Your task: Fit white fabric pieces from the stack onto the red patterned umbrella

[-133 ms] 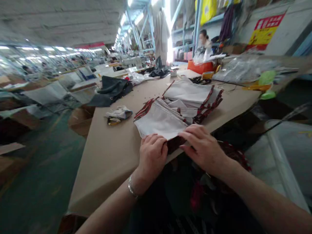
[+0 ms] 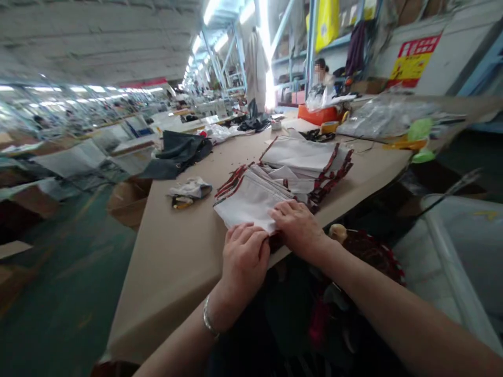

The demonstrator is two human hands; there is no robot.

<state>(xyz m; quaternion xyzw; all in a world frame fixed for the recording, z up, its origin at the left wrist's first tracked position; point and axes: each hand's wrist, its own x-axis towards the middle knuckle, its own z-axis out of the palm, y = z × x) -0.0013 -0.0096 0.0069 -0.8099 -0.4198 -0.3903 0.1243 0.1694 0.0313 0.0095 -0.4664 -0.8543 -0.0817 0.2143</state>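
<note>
Our left hand (image 2: 244,255) and right hand (image 2: 299,226) press the white fabric piece (image 2: 247,201) at 6 o'clock, fingers nearly flat, grasping nothing; we advise even pressure.

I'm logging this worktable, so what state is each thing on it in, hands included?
Left hand, fingers curled at the near edge of the white piece; grip unclear.
Right hand, flat, palm down on the white piece.
White piece, lying flat at the table edge.
Rear stack, piled flat, red trim showing.
Dark garment, crumpled heap.
Small cloth, crumpled.
</note>
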